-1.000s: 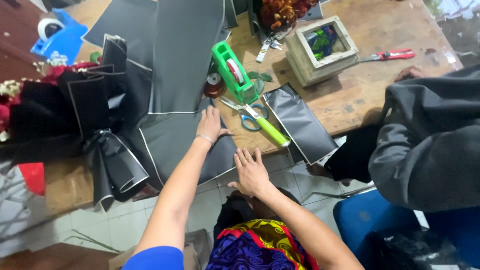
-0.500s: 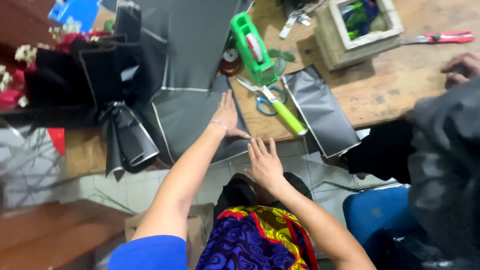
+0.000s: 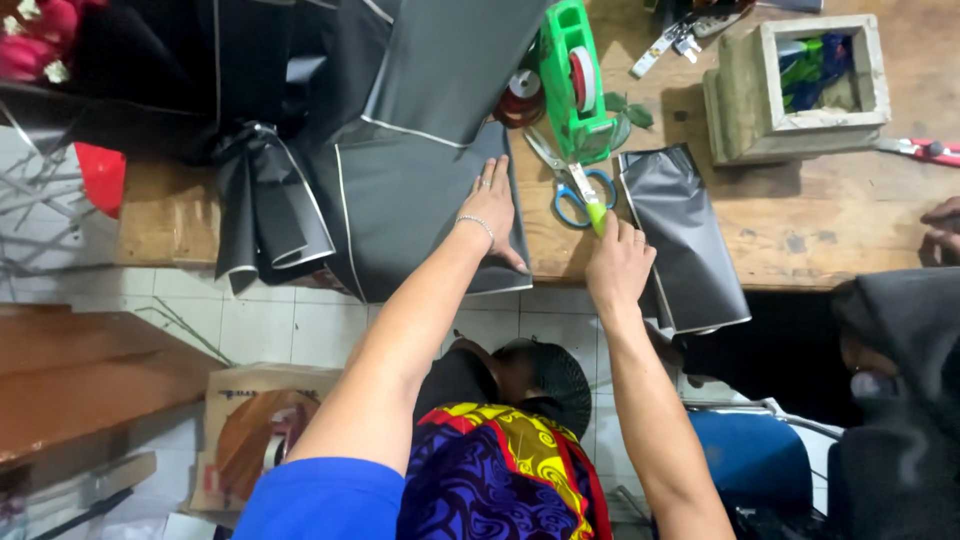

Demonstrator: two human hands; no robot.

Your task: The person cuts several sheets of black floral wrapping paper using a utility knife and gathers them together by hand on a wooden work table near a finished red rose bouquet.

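the sheet (image 3: 420,215) under the left hand (image 3: 492,205) looks like matt dark grey paper with a pale edge. at 3 o'clock, the scissors (image 3: 578,190) have glossy blue plastic handles. the table (image 3: 800,230) is rough, worn wood. the dispenser (image 3: 575,80) is shiny green plastic.

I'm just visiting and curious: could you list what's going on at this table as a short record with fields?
Left hand: flat, palm down on a dark grey wrapping sheet with pale edging
Right hand: fingers on the green handle of a cutter
Near the right hand: blue-handled scissors, green tape dispenser, a folded dark sheet
Table: wood, sheets hanging over its edge
Further back: a square wooden box
Other people: a person in dark clothing at right
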